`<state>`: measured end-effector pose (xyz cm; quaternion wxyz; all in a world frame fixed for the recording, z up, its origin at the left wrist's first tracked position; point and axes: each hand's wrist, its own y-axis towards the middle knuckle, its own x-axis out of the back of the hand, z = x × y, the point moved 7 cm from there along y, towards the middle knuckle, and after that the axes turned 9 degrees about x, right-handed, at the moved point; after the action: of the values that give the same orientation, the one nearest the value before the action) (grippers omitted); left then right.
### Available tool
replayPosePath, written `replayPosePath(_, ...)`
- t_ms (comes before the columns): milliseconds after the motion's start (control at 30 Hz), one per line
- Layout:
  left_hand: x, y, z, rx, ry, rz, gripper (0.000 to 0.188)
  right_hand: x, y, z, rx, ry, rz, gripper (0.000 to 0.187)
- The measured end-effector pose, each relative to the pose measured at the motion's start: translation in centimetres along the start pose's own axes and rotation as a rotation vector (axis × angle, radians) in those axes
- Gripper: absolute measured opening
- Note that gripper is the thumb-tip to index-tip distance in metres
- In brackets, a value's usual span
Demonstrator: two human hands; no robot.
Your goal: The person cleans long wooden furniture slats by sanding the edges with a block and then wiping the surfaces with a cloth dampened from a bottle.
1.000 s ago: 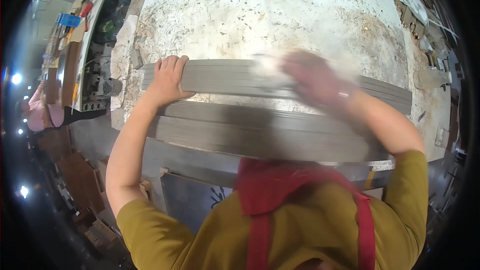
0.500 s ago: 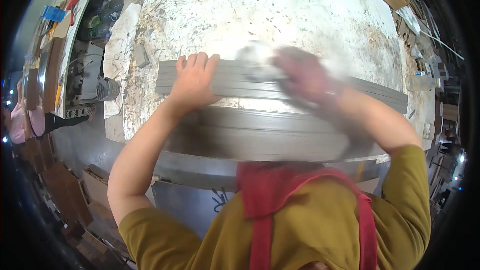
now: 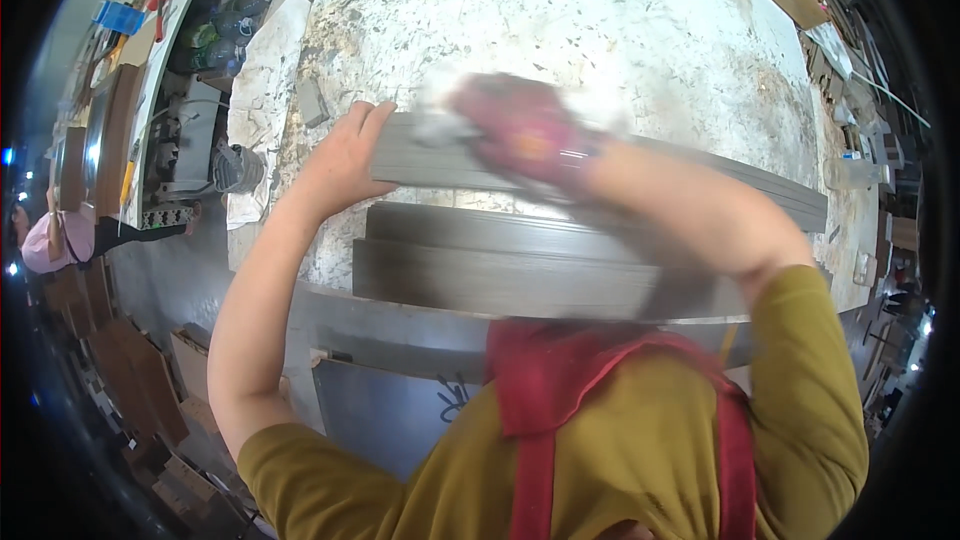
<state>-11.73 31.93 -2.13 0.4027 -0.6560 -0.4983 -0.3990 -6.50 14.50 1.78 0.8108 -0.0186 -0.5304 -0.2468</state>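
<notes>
A long grey grooved board (image 3: 410, 155) lies across the white, stained worktable (image 3: 480, 10). My bare left hand (image 3: 345, 162) grips its left end, fingers over the far edge and thumb at the near side. In a dark red glove, my right hand (image 3: 525, 130) is blurred by motion over the left part of the board. It is closed on a white, smeared shape that looks like a rag (image 3: 437, 110), pressed along the board's face. Nearer to me, more grey boards (image 3: 500, 275) lie side by side along the table's front edge, partly under my right arm's shadow.
A small grey block (image 3: 312, 102) lies left of the board. Beyond it, a shelf holds several plastic bottles (image 3: 215, 45). A clear container (image 3: 855, 173) stands at the table's right edge. Far left, a person in pink (image 3: 60, 240) is beside stacked brown panels.
My left hand has slid left to the board's end. The gloved right hand has moved left along the board with the rag. The whole view has shifted slightly.
</notes>
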Motion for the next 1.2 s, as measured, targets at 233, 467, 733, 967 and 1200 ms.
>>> replayPosePath(233, 0.2, -0.7, 0.6, 0.08, -0.008, 0.039, 0.089, 2.0, -7.3, -3.6, -0.081, -0.016, -0.024, 0.032)
replayPosePath(467, -0.3, 0.1, 0.3, 0.086, -0.057, 0.05, 0.089, 3.3, -9.2, -4.1, -0.074, -0.066, -0.176, 0.03)
replayPosePath(733, 0.0, 0.1, -0.8, 0.058, 0.028, 0.034, 0.089, 0.6, -3.1, 0.1, -0.081, -0.065, 0.035, 0.019)
replayPosePath(967, 0.2, 0.2, -1.6, 0.096, -0.003, 0.043, 0.088, 14.6, -30.9, -10.4, -0.869, -0.434, 0.059, 0.035)
replayPosePath(1200, -0.5, 0.3, -0.7, 0.148, 0.033, 0.074, 0.096, 2.4, -10.1, -3.9, -0.231, -0.155, -0.069, 0.023)
